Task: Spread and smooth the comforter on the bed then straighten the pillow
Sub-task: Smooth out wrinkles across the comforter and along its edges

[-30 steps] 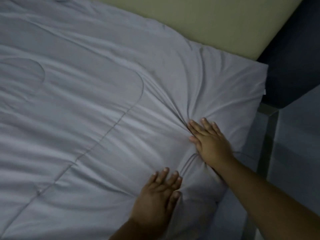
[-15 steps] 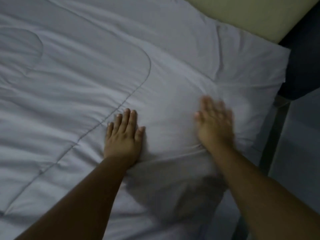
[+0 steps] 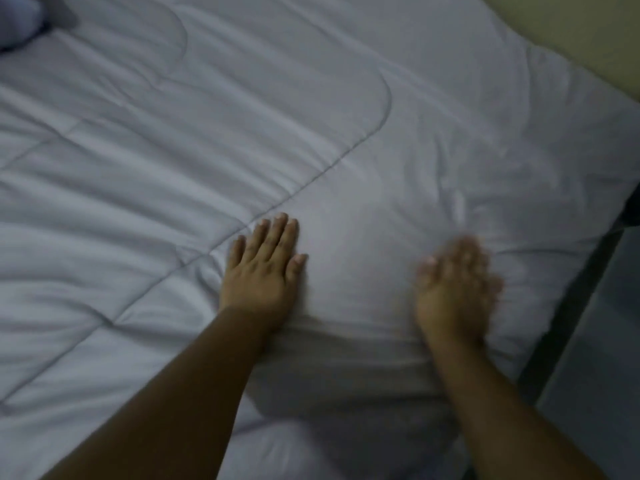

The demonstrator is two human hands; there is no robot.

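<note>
A pale grey quilted comforter (image 3: 207, 150) covers the bed and fills most of the view, with curved stitch lines and soft wrinkles. My left hand (image 3: 265, 271) lies flat on it near the middle, fingers together and extended, palm down. My right hand (image 3: 455, 289) rests palm down on the comforter's right corner area, blurred by motion, fingers spread. Neither hand holds any fabric. A rounded pale shape at the top left corner may be the pillow (image 3: 17, 22); only its edge shows.
The comforter's right edge hangs beside a dark bed frame rail (image 3: 568, 313). Grey floor (image 3: 602, 375) lies to the right of it. A yellowish wall (image 3: 588, 36) runs along the top right.
My left hand moved from the near edge up onto the middle of the comforter and stayed flat there. My right hand swept over the corner. The bunched folds there flattened. The view shifted left.
</note>
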